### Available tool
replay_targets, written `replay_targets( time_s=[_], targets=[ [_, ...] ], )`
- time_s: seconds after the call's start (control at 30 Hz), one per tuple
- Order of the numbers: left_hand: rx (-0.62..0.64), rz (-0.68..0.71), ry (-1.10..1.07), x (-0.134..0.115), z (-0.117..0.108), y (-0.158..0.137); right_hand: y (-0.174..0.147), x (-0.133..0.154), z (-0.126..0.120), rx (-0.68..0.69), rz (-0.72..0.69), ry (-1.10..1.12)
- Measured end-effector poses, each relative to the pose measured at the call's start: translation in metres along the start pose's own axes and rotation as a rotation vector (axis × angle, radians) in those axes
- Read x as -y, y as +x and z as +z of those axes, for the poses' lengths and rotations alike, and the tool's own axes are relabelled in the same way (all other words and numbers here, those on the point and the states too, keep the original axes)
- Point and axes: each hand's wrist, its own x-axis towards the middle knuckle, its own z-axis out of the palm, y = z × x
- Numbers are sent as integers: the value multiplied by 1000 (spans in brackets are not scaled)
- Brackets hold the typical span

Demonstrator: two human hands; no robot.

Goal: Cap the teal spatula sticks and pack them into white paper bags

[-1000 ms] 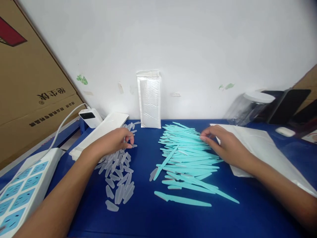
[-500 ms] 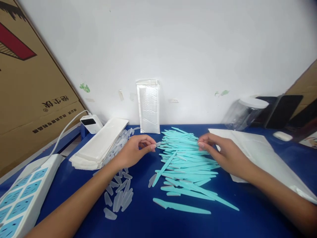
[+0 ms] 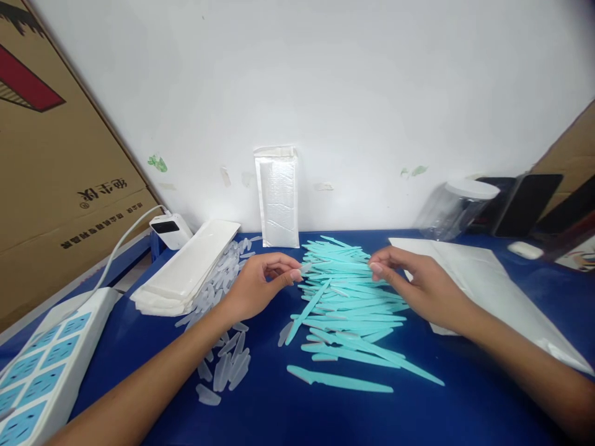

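Between the thumb and fingers of my left hand is a small translucent blade cover, pointing right. My right hand pinches the right end of a turquoise eyebrow razor, held level over a pile of the same razors. The cover is close to the razor's blade end; whether they touch I cannot tell. Loose translucent covers lie scattered around and below my left forearm. One cover rests beside the pile's left edge, and a single razor lies apart at the front.
White padded mailers are stacked at left, and another mailer leans on the wall. A larger white envelope lies under my right hand. Also around are a power strip, a white cabled device and a clear jar.
My left hand has moved slightly right with the blade cover, bringing it closer to the razor. My right hand stays almost in place, still pinching the razor.
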Motion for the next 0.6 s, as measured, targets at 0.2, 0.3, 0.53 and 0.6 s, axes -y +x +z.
replay_targets(
  time_s=[0.2,0.3,0.53,0.6],
  targets=[
    [-4,-11,20,1,-1,0,2,3,-1,-8,7,-14],
    [12,-10,22,-2,1,-1,1,6,1,4,0,4],
    [27,-11,-2,-4,1,-2,0,10,1,2,0,19],
    [27,-13,-10,-3,1,-1,0,10,0,-6,0,14]
  ],
)
